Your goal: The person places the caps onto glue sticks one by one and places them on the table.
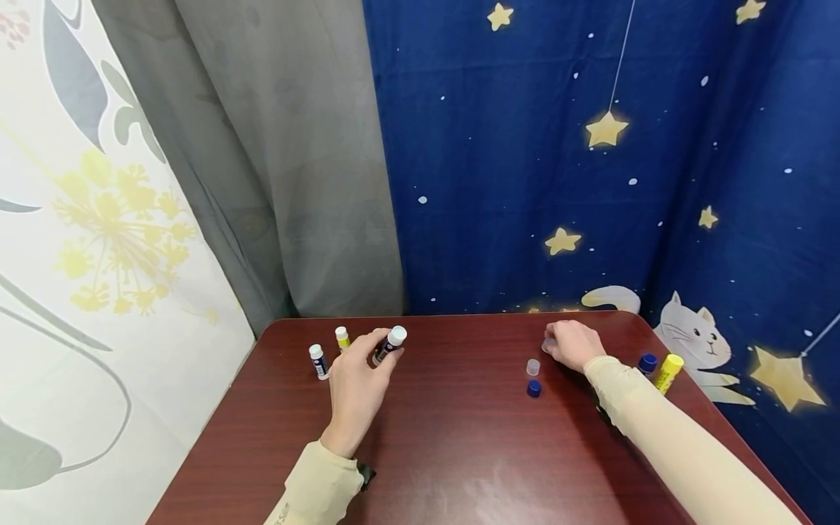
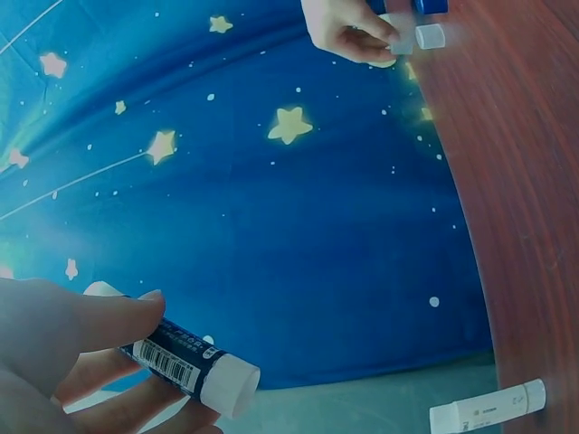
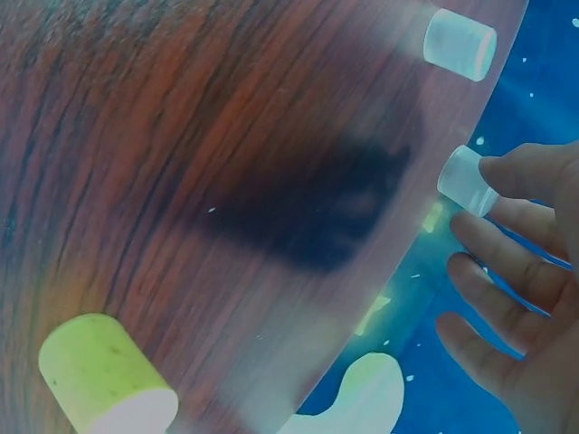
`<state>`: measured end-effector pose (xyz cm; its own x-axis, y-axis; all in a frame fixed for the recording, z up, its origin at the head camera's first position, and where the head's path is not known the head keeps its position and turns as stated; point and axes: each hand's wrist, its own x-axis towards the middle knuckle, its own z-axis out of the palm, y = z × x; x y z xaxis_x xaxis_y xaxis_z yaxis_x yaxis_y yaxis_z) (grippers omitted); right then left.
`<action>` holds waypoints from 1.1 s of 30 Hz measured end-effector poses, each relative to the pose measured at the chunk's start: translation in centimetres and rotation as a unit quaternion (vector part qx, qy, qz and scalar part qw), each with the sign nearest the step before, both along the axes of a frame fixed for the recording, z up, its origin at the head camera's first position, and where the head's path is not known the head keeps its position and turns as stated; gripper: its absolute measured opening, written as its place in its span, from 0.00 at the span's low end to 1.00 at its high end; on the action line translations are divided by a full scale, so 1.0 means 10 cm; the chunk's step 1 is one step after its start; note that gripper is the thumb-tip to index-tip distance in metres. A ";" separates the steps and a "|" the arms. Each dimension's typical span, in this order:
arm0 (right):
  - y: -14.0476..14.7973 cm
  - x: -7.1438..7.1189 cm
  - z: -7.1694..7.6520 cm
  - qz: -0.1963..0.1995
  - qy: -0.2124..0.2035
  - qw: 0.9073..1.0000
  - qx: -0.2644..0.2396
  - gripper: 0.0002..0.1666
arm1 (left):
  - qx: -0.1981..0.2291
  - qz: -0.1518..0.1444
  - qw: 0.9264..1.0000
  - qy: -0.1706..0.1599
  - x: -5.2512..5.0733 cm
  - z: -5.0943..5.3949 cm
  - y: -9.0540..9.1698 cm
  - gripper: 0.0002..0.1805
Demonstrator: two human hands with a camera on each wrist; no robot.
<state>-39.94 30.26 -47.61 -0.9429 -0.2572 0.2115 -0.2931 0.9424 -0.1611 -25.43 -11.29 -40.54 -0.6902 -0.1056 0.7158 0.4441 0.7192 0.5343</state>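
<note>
My left hand (image 1: 359,379) holds a dark navy glue stick (image 2: 176,363) above the table, thumb on one side and fingers on the other. It has white ends and a barcode, and its white top tilts to the right. Near the far edge of the table, my right hand (image 1: 574,345) pinches a small translucent cap (image 3: 464,179) between thumb and forefinger. The other fingers are spread loosely. Beside that hand stand another translucent cap (image 1: 533,367) and a blue cap (image 1: 534,389).
Left of my left hand stand a navy glue stick (image 1: 319,362) and a yellow one (image 1: 343,337), both white-topped. Past my right forearm are a blue-topped stick (image 1: 647,363), partly hidden by the sleeve, and a yellow stick (image 1: 669,374). Curtains hang behind the brown table (image 1: 446,430).
</note>
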 end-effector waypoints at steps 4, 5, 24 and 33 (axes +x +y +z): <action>-0.05 0.01 0.04 0.003 0.005 1.000 -0.003 0.04 | -0.001 0.000 1.000 0.006 0.02 0.01 0.02 0.17; -0.07 0.01 0.06 0.004 0.006 1.000 -0.004 0.05 | -0.001 0.000 1.000 0.008 0.01 0.01 0.02 0.17; -0.41 0.12 0.23 0.024 0.065 0.997 -0.037 0.11 | -0.010 -0.012 1.000 0.008 0.04 -0.03 0.10 0.19; -0.49 0.16 0.31 0.030 0.072 0.995 -0.054 0.13 | -0.006 -0.018 1.000 0.001 0.09 -0.02 0.16 0.18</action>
